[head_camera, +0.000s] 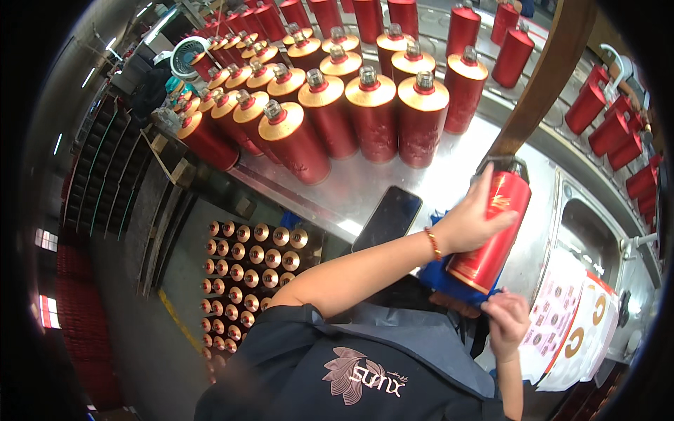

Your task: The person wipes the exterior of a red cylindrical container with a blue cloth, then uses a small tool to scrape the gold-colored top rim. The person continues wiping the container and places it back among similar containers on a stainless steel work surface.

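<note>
My left hand (471, 223) is wrapped around a glossy red bottle (497, 226) with gold markings and a gold rim at its base. The bottle is tilted, its clear neck pointing away from me. Beneath its lower end lies a blue cloth (439, 276). My right hand (508, 321) is beside the bottle's base, with fingertips pinched at the edge of the cloth. A dark smartphone (388, 218) lies on the metal table (337, 197), left of the bottle.
Red bottles with gold shoulders (368, 116) crowd the table's far left. A wooden post (545, 79) rises beyond my left hand. Behind runs a conveyor (489, 100) carrying red bottles. Printed sheets (571, 321) hang at right. Many bottles (251, 277) stand low at left.
</note>
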`<control>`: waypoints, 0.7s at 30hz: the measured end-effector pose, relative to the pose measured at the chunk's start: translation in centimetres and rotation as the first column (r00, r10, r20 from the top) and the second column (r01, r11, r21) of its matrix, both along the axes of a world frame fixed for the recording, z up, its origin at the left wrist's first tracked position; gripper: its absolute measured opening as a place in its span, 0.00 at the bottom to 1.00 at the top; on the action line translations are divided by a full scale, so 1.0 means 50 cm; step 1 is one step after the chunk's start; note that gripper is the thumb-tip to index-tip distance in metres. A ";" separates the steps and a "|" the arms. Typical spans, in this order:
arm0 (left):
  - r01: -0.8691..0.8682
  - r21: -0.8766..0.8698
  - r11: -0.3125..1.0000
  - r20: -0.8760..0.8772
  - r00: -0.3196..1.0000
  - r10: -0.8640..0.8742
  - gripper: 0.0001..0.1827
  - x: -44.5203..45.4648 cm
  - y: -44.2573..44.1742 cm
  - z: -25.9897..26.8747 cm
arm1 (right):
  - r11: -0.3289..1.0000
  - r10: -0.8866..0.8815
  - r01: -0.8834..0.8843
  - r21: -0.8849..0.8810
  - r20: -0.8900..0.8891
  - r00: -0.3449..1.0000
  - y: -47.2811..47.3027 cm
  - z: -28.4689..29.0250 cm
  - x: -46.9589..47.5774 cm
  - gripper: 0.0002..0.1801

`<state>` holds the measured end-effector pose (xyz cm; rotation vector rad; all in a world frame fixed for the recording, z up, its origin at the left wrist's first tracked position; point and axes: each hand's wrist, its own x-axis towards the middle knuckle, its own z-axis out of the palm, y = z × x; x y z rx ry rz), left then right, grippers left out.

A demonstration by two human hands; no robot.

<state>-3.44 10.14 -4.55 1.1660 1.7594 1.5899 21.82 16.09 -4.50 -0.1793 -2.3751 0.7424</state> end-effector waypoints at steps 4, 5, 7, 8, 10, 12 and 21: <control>0.005 -0.070 0.998 0.057 0.998 -0.001 0.38 -0.051 -0.057 -0.082 | 0.999 -0.035 0.036 0.024 -0.046 0.998 0.009 0.035 0.004 0.11; -0.074 -0.021 0.997 0.129 0.989 0.076 0.38 -0.052 -0.058 -0.071 | 0.998 -0.052 0.055 0.034 -0.081 0.995 0.010 0.049 -0.002 0.10; -0.115 -0.042 0.993 0.063 0.991 0.117 0.41 -0.021 -0.023 0.023 | 1.000 -0.028 0.029 0.004 -0.111 0.993 0.005 0.056 -0.014 0.10; -0.159 -0.082 0.984 -0.215 0.967 0.139 0.49 -0.005 -0.003 0.022 | 0.999 -0.006 0.000 -0.054 -0.112 0.994 0.000 0.038 -0.022 0.11; -0.109 -0.242 0.964 -0.147 0.986 0.074 0.57 0.024 0.013 0.063 | 0.994 -0.035 0.024 -0.111 -0.097 0.995 0.010 -0.009 -0.009 0.12; 0.053 -0.202 0.978 0.123 0.992 -0.028 0.57 0.006 0.017 0.077 | 1.000 -0.017 0.017 -0.013 0.024 1.000 0.019 -0.029 0.023 0.12; -0.014 0.207 0.978 0.508 0.856 -0.095 0.51 -0.079 -0.258 0.130 | 0.938 -0.308 0.295 -0.182 -0.050 0.950 0.142 0.064 0.099 0.17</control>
